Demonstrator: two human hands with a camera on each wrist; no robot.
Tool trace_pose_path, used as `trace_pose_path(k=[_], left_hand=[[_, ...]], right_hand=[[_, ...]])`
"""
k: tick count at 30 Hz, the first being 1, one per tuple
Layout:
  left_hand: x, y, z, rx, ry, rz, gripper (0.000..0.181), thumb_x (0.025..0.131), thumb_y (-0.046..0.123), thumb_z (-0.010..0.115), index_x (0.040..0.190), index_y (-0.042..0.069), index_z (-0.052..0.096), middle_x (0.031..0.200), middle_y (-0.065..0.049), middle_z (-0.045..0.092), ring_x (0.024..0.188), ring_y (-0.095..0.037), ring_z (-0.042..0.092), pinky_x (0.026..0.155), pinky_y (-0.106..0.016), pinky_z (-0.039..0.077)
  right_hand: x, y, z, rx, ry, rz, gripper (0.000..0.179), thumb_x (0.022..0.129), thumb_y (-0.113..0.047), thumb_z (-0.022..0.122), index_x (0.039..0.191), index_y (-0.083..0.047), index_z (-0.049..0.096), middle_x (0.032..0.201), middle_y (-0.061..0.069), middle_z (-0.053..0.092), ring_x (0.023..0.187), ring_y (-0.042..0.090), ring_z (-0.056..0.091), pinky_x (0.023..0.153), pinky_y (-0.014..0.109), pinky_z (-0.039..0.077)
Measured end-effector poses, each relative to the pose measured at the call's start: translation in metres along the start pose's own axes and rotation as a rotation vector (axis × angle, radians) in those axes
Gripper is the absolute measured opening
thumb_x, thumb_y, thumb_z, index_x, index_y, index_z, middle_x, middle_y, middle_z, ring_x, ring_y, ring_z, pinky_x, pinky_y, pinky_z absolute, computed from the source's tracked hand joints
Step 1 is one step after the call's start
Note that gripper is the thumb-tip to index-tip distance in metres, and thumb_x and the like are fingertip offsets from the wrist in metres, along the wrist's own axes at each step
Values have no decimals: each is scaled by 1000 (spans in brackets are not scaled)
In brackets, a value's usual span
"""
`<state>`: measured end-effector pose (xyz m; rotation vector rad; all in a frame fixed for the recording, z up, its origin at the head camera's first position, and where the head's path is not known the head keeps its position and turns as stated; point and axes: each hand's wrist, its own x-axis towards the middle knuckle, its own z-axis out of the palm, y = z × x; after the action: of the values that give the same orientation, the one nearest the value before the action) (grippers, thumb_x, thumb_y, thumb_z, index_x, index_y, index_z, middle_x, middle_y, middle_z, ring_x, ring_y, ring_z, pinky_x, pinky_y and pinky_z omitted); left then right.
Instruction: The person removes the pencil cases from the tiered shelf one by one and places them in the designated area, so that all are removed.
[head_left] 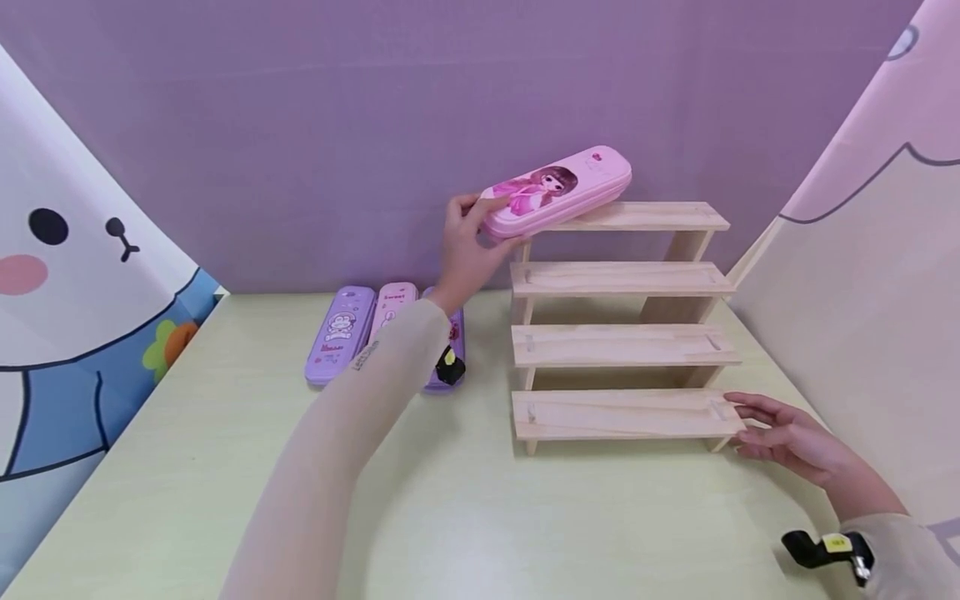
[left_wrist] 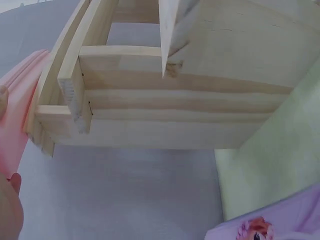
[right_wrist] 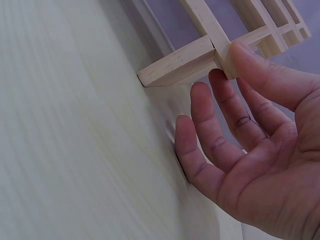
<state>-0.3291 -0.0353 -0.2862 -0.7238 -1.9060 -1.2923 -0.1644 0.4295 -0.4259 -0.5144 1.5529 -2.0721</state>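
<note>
My left hand (head_left: 476,246) grips the near left end of a pink pencil case (head_left: 558,192) printed with a girl figure. The case is tilted, its far right end higher, and overlaps the top board of a four-step wooden display rack (head_left: 626,346). In the left wrist view only a strip of the pink case (left_wrist: 20,100) shows, beside the rack's side frame (left_wrist: 175,115). At the rack's lower right, my right hand (head_left: 787,442) pinches the end of the bottom board. Thumb and index finger meet that board end (right_wrist: 227,65) in the right wrist view; the other fingers are loosely bent.
Left of the rack, a purple pencil case (head_left: 341,333), a pink one (head_left: 393,298) and another purple one (head_left: 457,325) lie side by side on the table (head_left: 525,525). My left forearm partly covers them. A purple cloth (head_left: 337,125) hangs behind.
</note>
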Motion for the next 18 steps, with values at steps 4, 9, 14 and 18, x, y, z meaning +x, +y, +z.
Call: trace_pose_path(k=[4, 9, 14, 18], left_hand=[[-7, -1, -10, -5, 7, -1, 47, 76, 15, 88, 117, 3, 68, 120, -22, 44, 107, -25, 46, 84, -24, 44], [-16, -1, -24, -14, 1, -16, 47, 77, 15, 87, 118, 3, 67, 123, -22, 43, 112, -26, 45, 88, -26, 46], [-26, -3, -37, -7, 4, -9, 47, 78, 13, 87, 119, 4, 66, 126, -22, 41, 114, -26, 45, 90, -28, 47], [-33, -4, -47, 12, 18, 18, 47, 78, 13, 86, 119, 3, 65, 127, -23, 41, 113, -27, 47, 89, -29, 48]], right_hand=[[0, 0, -2, 2, -5, 1, 62, 98, 18, 35, 136, -23, 61, 127, -5, 61, 109, 19, 65, 88, 34, 56], [-1, 0, -2, 2, 0, -2, 61, 98, 18, 36, 136, -22, 61, 126, -4, 62, 108, 20, 66, 88, 34, 56], [-1, 2, -2, -1, -3, 0, 61, 98, 17, 36, 136, -22, 61, 125, -4, 62, 108, 20, 66, 88, 34, 56], [0, 2, -3, 14, -12, -3, 61, 98, 18, 36, 136, -22, 61, 127, -5, 62, 108, 19, 66, 88, 34, 56]])
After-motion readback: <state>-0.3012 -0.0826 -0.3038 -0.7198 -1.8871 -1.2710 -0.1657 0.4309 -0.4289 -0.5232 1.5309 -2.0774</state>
